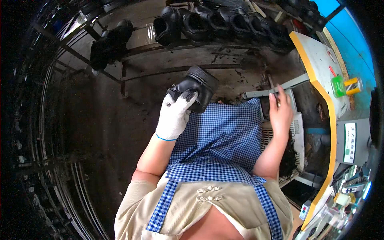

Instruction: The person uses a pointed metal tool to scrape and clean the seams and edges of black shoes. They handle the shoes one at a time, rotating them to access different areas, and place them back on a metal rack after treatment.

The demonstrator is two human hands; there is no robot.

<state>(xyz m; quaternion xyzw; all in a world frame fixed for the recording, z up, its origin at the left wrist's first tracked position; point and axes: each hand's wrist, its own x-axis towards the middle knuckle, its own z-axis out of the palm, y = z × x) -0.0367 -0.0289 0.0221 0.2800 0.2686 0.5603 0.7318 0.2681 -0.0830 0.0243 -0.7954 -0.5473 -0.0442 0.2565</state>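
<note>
My left hand (175,118), in a white knit glove with dark smudged fingertips, grips a black leather shoe (205,89) above my lap. The shoe is tilted, and part of it is hidden behind the glove. Off to the right, my bare right hand (281,113) is raised beside the table, apart from the shoe. Its fingers are closed round a thin, slender tool (271,81) that points up and away; blur hides what kind it is. A blue checked apron (224,128) covers my lap.
Several black shoes (196,29) line a metal rack ahead. On the right stands a white table with a yellow edge (333,116), carrying a green container (338,86) and a grey machine box (353,142). A white plastic basket (297,138) sits beneath it. Metal rails run along the left.
</note>
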